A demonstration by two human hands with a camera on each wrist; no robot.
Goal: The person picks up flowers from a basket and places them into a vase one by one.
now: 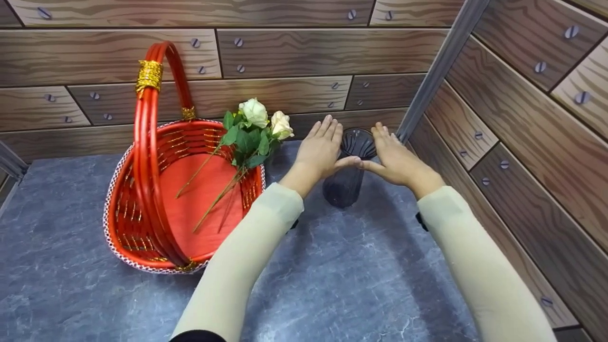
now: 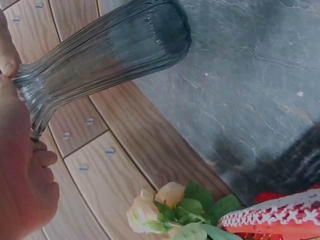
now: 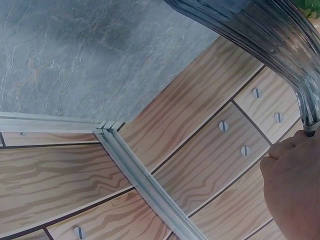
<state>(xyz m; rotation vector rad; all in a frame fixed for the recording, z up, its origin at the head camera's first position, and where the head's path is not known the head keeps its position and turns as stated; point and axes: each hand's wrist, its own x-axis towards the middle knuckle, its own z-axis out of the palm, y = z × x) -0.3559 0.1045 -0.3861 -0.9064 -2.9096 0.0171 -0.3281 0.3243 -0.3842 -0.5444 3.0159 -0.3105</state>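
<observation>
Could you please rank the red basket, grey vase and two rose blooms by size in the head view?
Red basket
Grey vase
Left bloom and right bloom: nearly alike, so unranked

No lettering, brand, number or sign can be read anywhere

Back wall: horizontal planks, brown wood grain, mixed light and dark, thin dark seams. Slotted screw heads near plank ends. Right wall: same pattern, meets back wall at a corner. Grey metal post covers that corner; second grey post at left edge. Right wrist view: pale strip meets corner post's foot at table level. Table: blue-grey, pale marble-like veining. Light: soft sheen on near part, dim shadows toward right.
</observation>
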